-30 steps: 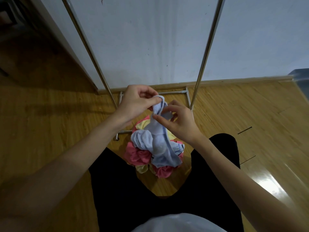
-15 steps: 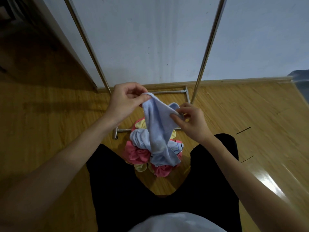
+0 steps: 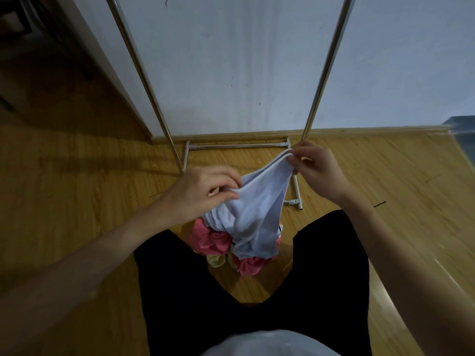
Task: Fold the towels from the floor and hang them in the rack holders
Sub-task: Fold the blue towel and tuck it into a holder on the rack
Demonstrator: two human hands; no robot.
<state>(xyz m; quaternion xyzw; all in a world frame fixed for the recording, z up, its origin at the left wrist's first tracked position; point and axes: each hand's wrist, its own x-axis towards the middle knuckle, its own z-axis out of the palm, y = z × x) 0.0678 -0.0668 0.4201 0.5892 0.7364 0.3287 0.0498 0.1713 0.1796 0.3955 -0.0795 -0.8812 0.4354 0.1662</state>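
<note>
While our left hand (image 3: 203,194) pinches one corner of the pale blue towel (image 3: 257,206), our right hand (image 3: 318,168) pinches another. It hangs above the towel pile (image 3: 218,242), near the rack base (image 3: 239,146).

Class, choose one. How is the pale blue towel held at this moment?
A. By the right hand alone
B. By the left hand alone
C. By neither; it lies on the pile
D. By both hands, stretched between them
D: the left hand and right hand each pinch an edge of the pale blue towel, above the pile.

Wooden floor (image 3: 77,201) — crumpled towels (image 3: 216,242) heaped on it beside the rack base (image 3: 239,145).
</note>
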